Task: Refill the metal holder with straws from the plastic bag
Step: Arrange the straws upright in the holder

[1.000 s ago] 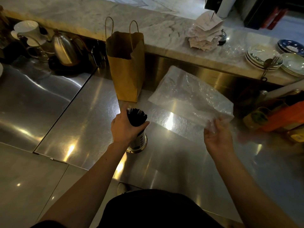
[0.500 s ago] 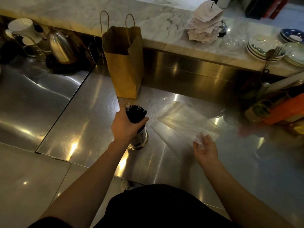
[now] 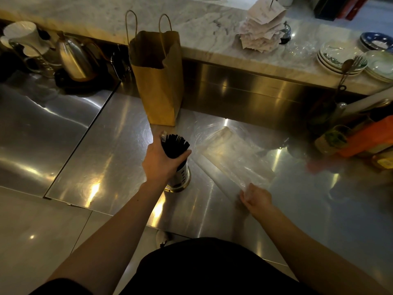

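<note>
A bundle of black straws (image 3: 174, 145) stands upright in the shiny metal holder (image 3: 180, 179) on the steel counter (image 3: 102, 154). My left hand (image 3: 161, 161) grips the bundle just above the holder's rim, thumb on the right side. The clear plastic bag (image 3: 236, 157) lies flat and looks empty on the counter to the right of the holder. My right hand (image 3: 255, 196) pinches the bag's near end, low against the counter.
A brown paper bag (image 3: 158, 81) stands behind the holder. A kettle (image 3: 73, 60) and white cup (image 3: 23, 37) sit at back left. Stacked plates (image 3: 340, 58) and paper receipts (image 3: 261, 30) are on the marble ledge. Orange packaging and jars (image 3: 361, 139) crowd the right.
My right hand brought the plastic bag down from the air and laid it flat on the counter, drawing it nearer to me. My left hand kept its grip on the straws.
</note>
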A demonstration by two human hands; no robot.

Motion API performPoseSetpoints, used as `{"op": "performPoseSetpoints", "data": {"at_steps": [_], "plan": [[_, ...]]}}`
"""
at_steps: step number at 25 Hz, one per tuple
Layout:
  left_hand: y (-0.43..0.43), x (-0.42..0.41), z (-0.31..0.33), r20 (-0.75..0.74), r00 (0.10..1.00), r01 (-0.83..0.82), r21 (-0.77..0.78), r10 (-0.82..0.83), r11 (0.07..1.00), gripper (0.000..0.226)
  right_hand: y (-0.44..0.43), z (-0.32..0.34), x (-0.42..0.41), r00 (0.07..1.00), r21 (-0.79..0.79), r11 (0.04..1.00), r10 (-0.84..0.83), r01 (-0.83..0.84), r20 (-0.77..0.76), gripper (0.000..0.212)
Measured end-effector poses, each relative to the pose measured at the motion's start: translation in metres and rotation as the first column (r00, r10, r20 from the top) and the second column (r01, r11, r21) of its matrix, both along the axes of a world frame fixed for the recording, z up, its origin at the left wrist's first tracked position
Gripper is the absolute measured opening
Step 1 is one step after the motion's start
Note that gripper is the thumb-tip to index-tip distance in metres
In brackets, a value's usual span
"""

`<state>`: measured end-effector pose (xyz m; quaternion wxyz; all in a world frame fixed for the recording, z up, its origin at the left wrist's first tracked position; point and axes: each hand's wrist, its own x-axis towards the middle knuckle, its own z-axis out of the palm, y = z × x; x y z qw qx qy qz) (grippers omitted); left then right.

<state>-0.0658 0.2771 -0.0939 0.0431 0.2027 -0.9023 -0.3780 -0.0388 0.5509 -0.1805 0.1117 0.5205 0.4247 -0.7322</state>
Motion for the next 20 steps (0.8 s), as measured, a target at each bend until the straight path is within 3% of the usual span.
{"op": "performPoseSetpoints", "data": {"at_steps": [1, 5, 7, 9, 11, 12, 16, 18, 20], "plan": [[0.000, 0.000, 0.000, 0.003, 1.000, -0.001, 0.003, 0.001, 1.000, 0.097, -0.002, 0.003, 0.006, 0.994, 0.133, 0.985, 0.110, -0.113, 0.027, 0.015], [0.002, 0.001, 0.002, 0.033, 0.999, -0.003, 0.054, 0.002, 0.999, 0.099, -0.004, -0.008, 0.013, 0.960, 0.234, 0.934, 0.247, -0.272, 0.128, 0.019], [0.004, 0.002, 0.004, 0.023, 1.000, 0.006, 0.104, -0.009, 0.995, 0.099, -0.005, -0.013, 0.014, 0.947, 0.329, 0.890, 0.276, -0.316, 0.164, 0.049], [0.004, 0.003, 0.006, 0.015, 0.999, 0.030, 0.141, -0.033, 0.990, 0.099, -0.004, -0.008, 0.015, 0.889, 0.522, 0.720, 0.372, -0.457, 0.266, 0.070], [0.000, 0.005, 0.007, -0.014, 0.997, 0.071, 0.208, -0.070, 0.976, 0.098, -0.005, 0.000, 0.013, 0.832, 0.684, 0.488, 0.422, -0.543, 0.359, 0.077], [-0.003, 0.006, 0.008, -0.026, 0.995, 0.095, 0.251, -0.091, 0.963, 0.097, -0.007, 0.007, 0.010, 0.821, 0.720, 0.426, 0.436, -0.548, 0.368, 0.079], [-0.025, 0.012, 0.005, -0.060, 0.973, 0.229, 0.357, -0.222, 0.906, 0.090, -0.022, 0.026, 0.001, 0.768, 0.792, 0.331, 0.589, -0.513, 0.252, 0.079], [-0.040, 0.011, 0.000, -0.067, 0.955, 0.293, 0.374, -0.289, 0.880, 0.086, -0.045, 0.044, -0.003, 0.650, 0.807, 0.334, 0.756, -0.488, 0.080, 0.070], [-0.051, 0.007, -0.002, -0.053, 0.938, 0.338, 0.368, -0.343, 0.866, 0.079, -0.076, 0.068, -0.009, 0.455, 0.776, 0.320, 0.889, -0.543, -0.049, 0.063]]}}
